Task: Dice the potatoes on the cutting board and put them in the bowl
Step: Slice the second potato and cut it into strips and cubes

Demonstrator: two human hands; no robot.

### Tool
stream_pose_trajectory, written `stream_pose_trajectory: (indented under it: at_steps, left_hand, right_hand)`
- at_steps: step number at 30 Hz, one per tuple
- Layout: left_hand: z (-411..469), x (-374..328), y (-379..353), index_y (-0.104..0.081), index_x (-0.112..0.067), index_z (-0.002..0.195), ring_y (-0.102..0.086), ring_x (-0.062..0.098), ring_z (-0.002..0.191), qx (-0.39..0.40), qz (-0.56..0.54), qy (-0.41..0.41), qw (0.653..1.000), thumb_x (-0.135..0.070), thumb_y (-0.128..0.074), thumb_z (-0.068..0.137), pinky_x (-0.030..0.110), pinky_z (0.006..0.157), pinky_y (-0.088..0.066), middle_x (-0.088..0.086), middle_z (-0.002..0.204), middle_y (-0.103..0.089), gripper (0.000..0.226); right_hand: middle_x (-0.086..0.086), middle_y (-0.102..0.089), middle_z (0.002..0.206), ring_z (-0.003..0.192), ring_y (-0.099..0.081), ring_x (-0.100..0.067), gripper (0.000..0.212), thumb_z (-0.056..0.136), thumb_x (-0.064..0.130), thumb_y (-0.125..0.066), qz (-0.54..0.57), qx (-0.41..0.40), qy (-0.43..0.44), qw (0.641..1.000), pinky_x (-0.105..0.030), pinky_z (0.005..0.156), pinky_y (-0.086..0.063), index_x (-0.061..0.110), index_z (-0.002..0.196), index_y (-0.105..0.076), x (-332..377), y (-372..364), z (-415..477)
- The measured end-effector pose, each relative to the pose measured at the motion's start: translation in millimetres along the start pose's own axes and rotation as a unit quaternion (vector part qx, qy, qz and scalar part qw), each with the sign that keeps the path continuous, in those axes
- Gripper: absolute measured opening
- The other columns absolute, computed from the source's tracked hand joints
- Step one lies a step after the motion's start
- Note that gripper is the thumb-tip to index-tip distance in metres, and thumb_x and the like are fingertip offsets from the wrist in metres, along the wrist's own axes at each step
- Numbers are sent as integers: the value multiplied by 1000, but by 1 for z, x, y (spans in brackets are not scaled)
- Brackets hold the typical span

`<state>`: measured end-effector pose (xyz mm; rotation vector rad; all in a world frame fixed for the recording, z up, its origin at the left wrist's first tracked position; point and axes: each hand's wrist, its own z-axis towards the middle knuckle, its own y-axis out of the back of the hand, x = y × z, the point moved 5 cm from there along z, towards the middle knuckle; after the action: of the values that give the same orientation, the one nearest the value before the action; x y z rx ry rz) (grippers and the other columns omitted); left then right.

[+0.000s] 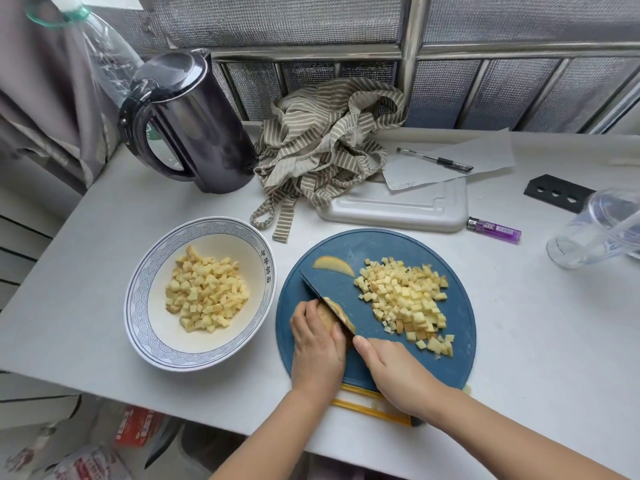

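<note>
While the left hand [317, 344] holds a potato piece [328, 315] down on the round blue cutting board [346, 247], fingers curled over it, the right hand [391, 372] grips the knife [313, 289], with the handle hidden under the palm. The dark blade angles away and to the left, its edge down on the potato piece right beside the left fingertips. A diced potato pile [405, 303] takes up the right half of the board, apart from the blade. One thin potato slice [333, 264] lies near the far edge of the board.

The bowl [138, 306], white with a blue patterned rim, sits just left of the board, not touching it. Potato cubes [206, 294] are heaped in its middle.

All of it sits on a pale table [536, 323]. Far left is a dark kettle [197, 133], next to it a bunched striped cloth [325, 140]. A white tray [394, 209] is behind the board, with a sheet of paper [485, 150] partly over it and a pen [434, 160] on the paper. A purple lighter [494, 230] lies right of the tray, and a clear plastic cup [595, 230] on its side at the right edge.
</note>
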<state>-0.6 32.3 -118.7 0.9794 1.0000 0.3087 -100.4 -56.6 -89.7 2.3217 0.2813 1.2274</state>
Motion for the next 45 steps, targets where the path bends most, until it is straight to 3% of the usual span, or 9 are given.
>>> stream_pose_trajectory:
  at_steps: [4,6,9,11,14,19,29,37,45]
  left_hand:
    - [-2,-1,4,-35,-3,133,-38,27,119,10,-33,1,999,-37,-34,94,40,101,-40,12,131,-33,52]
    - [-3,-1,9,-37,-2,136,-35,22,124,20,-70,7,997,-41,-33,94,29,107,-30,11,134,-32,57]
    - [-2,-1,14,-39,0,135,-34,19,125,-1,-108,24,994,-40,-33,94,14,107,-19,12,133,-34,58]
    - [-1,0,14,-41,0,133,-37,23,123,-13,-88,42,995,-41,-32,95,20,106,-26,14,131,-37,56]
    - [-1,0,10,-45,2,127,-46,35,117,-14,-39,56,998,-39,-30,94,41,100,-40,19,125,-43,54]
    - [0,1,10,-47,5,122,-51,42,109,-18,-18,73,997,-37,-30,92,49,94,-45,23,117,-48,54]
    - [-1,-2,12,-46,4,120,-50,35,103,-17,-24,58,998,-34,-31,93,45,92,-45,19,113,-47,49]
    - [0,2,6,-42,1,123,-47,32,108,-13,-7,52,999,-32,-33,94,43,92,-46,16,118,-44,45]
    - [-1,5,2,-42,1,123,-45,28,107,-22,13,39,999,-32,-34,92,41,90,-49,15,117,-43,46]
  right_hand:
    - [7,-38,54,48,-35,-6,48,103,49,-26,75,20,-17,997,-23,52,-30,16,72,-41,-3,5,-2]
    - [10,-35,47,41,-32,-4,48,103,49,-28,111,23,-27,993,-16,46,-27,16,72,-41,-3,8,-4]
    - [8,-36,51,46,-33,-5,49,103,48,-29,103,4,-9,995,-22,52,-28,15,70,-42,-1,8,-9]
    - [4,-38,58,53,-34,-8,49,102,49,-28,76,-14,10,997,-28,56,-29,15,69,-41,1,8,-15]
    - [0,-39,64,59,-35,-10,49,103,47,-26,31,-26,28,999,-29,60,-29,14,69,-39,4,10,-24]
    - [-1,-42,67,61,-37,-12,49,103,46,-25,4,-25,32,999,-29,62,-30,13,71,-41,8,9,-34]
    - [2,-38,65,61,-35,-11,48,103,48,-24,-7,-7,16,1000,-27,61,-29,16,69,-36,5,8,-35]
    - [2,-33,61,53,-29,-11,48,102,52,-24,81,35,-25,996,-29,55,-28,17,72,-38,2,12,-28]
    - [2,-34,63,58,-29,-9,51,96,58,-18,35,35,-20,999,-31,61,-28,18,71,-36,5,8,-28]
